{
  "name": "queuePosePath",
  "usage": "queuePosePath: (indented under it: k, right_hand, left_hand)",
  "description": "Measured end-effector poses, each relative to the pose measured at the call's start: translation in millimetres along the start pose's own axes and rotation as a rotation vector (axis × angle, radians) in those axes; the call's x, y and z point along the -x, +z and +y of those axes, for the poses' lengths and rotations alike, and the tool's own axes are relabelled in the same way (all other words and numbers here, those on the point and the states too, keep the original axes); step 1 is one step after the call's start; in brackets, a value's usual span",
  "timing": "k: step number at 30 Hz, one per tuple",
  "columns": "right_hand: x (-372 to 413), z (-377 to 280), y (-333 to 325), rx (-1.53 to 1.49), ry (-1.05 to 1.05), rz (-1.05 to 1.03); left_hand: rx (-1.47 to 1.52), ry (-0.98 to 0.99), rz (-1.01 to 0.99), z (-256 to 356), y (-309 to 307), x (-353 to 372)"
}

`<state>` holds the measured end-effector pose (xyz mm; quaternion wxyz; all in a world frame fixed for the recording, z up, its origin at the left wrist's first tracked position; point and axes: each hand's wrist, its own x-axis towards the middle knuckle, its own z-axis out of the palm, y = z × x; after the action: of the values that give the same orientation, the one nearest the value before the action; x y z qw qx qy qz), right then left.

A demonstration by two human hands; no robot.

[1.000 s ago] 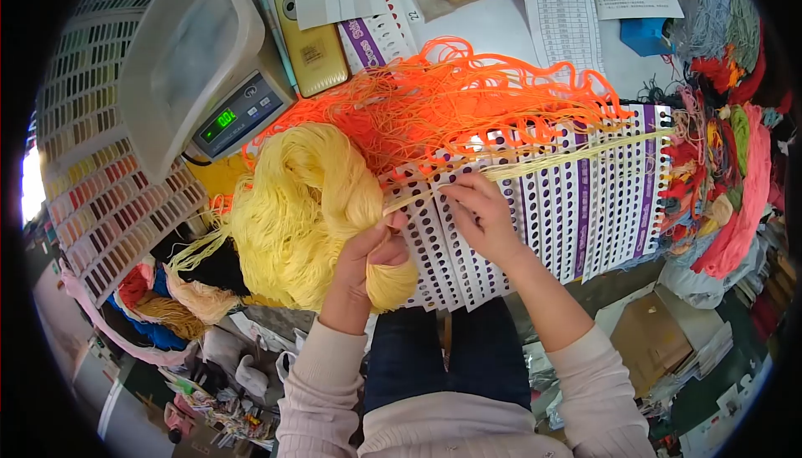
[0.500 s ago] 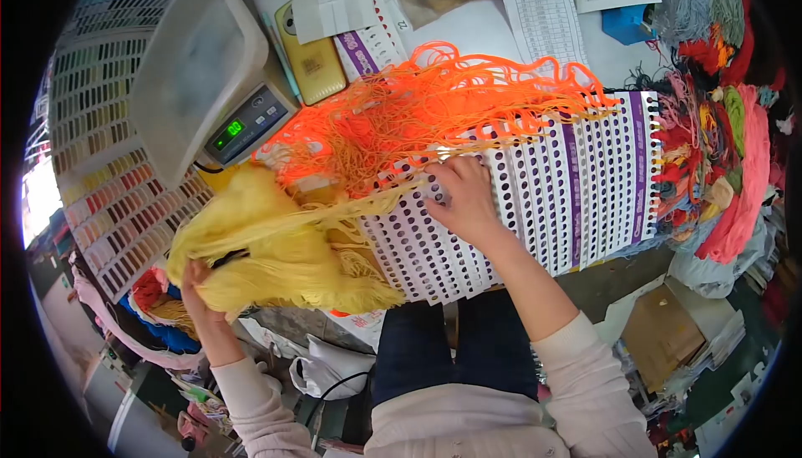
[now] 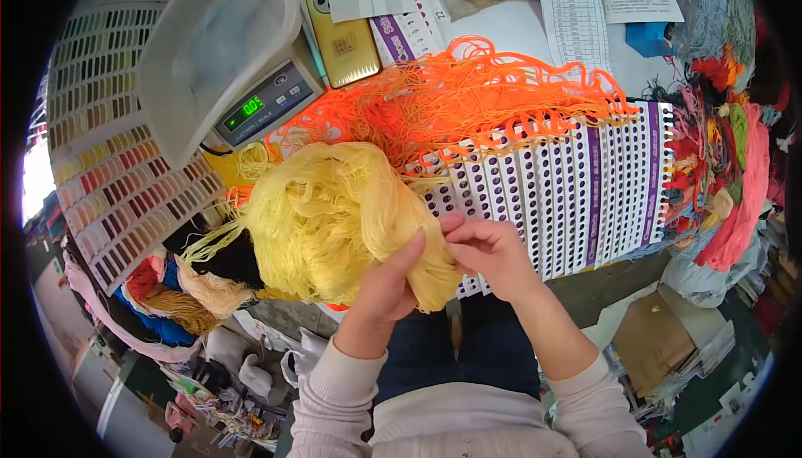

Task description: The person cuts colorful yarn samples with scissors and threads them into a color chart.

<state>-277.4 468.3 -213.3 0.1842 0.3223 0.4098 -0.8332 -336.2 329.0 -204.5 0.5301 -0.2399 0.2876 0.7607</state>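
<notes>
A big, loose hank of yellow thread (image 3: 322,216) lies heaped at the front of the table. My left hand (image 3: 386,291) is closed around its right end, with the thumb on top and the other fingers partly hidden beneath. Right beside it, my right hand (image 3: 494,259) pinches at the edge of the same hank; any single strand between those fingertips is too fine to make out. Behind the hank spreads a tangle of bright orange thread (image 3: 468,99). White cards with rows of punched holes (image 3: 551,199) lie under and to the right of the threads.
A digital scale (image 3: 271,103) with a white tray (image 3: 159,82) stands at the back left, beside a gold phone (image 3: 344,40). Colour sample cards (image 3: 100,166) cover the far left. Printed sheets (image 3: 572,15) lie at the back; mixed coloured hanks (image 3: 727,182) hang at the right.
My left hand has moved right, gathering the spread yellow thread into a heap at the middle. My right hand has come off the punched cards down to the hank's edge.
</notes>
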Motion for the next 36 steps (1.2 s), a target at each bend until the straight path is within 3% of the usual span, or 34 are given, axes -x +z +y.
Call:
queuePosePath:
  k: [6,9,12,18,21,30,36]
  right_hand:
    - [7.3,-3.4,-3.6,-0.265,0.041,0.02]
    - [10.3,-0.8,1.3,-0.234,0.045,0.039]
    - [13.1,-7.6,3.4,-0.35,0.061,0.025]
    - [14.6,-10.7,9.8,-0.329,0.064,-0.016]
    - [18.2,-12.7,21.3,0.028,0.014,0.053]
    - [25.6,-12.7,34.4,-0.057,-0.048,0.033]
    - [22.6,-17.9,34.1,-0.114,-0.002,-0.04]
  left_hand:
    - [0.112,-0.01,-0.003,-5.5,-4.7,4.3]
    - [-0.224,-0.017,0.111,-9.3,-1.4,1.7]
    - [-0.083,0.008,0.112,-4.4,7.5,1.9]
    - [0.103,-0.045,0.082,1.1,1.9,5.3]
    - [0.0,0.011,0.092,4.2,7.2,10.2]
    - [0.018,0.065,0.177,5.2,10.7,17.3]
    - [0.047,0.08,0.113,8.1,12.9,21.8]
